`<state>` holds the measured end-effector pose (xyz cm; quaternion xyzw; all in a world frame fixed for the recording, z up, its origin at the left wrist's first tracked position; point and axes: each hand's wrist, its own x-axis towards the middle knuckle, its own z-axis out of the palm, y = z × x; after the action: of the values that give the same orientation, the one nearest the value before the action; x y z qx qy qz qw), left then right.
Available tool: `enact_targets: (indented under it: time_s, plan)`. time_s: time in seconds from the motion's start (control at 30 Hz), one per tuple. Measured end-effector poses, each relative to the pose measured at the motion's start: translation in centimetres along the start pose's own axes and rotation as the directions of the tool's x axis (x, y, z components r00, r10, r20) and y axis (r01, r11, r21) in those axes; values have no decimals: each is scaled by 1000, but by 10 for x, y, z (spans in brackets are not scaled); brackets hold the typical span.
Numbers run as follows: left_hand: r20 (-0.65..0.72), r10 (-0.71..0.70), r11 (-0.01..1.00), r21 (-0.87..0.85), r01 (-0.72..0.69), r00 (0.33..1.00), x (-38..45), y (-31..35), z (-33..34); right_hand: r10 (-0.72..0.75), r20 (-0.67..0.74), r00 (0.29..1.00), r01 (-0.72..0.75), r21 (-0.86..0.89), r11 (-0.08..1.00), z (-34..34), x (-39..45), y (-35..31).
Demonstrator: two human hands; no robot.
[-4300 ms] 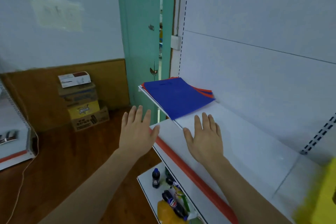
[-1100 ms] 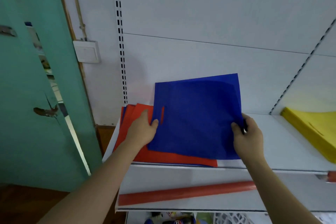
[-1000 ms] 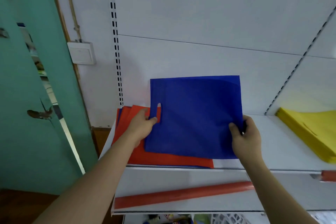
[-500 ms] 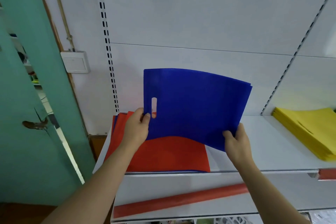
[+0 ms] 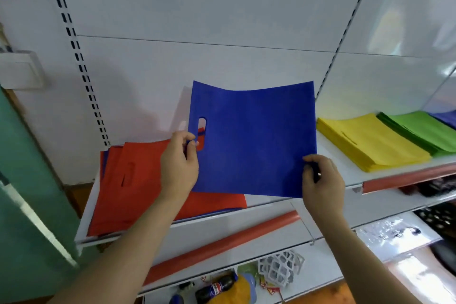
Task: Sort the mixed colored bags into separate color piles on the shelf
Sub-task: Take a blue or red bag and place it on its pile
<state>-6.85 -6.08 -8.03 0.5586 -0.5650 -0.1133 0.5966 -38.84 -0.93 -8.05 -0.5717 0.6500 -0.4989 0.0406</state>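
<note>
A flat blue bag with a cut-out handle slot is held up above the white shelf. My left hand pinches its left edge beside the slot. My right hand pinches its lower right corner. Under it, on the shelf's left end, lies the mixed pile with a red bag on top and blue edges showing beneath. Further right on the shelf lie a yellow pile, a green pile and a sliver of a blue pile.
The white back panel with slotted uprights stands close behind the shelf. A red price strip edges the shelf below, where bottles and packets lie. A teal door is at the left.
Both hands have lifted the blue bag off the mixed pile and carried it to the right. The view has swung right, bringing the green and blue piles into sight.
</note>
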Motion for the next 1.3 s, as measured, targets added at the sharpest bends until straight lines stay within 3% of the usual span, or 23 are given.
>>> enact_targets:
  time_s: [0.2, 0.43, 0.63, 0.8, 1.03, 1.3]
  plan:
    - [166, 70, 997, -4, -71, 984, -24, 47, 66, 23, -123, 992, -37, -111, 993, -70, -5, 57]
    - [359, 165, 985, -20, -169, 918, -88, 132, 181, 108, -208, 972, -149, -193, 970, -186, -5, 142]
    - [411, 257, 966, -94, -240, 874, -148, 211, 284, 151, -270, 951, -233, -304, 924, -293, -5, 222]
    - [507, 339, 939, -133, -317, 793, -190, 264, 370, 214, -325, 921, -323, -333, 886, -364, -13, 282]
    - [602, 421, 902, -195, -386, 679, -224, 309, 500, 289, -419, 861, -455, -381, 805, -429, 5, 367]
    - [640, 459, 888, -302, -348, 616, -236, 362, 657, 305, -497, 813, -541, -448, 711, -496, 73, 446]
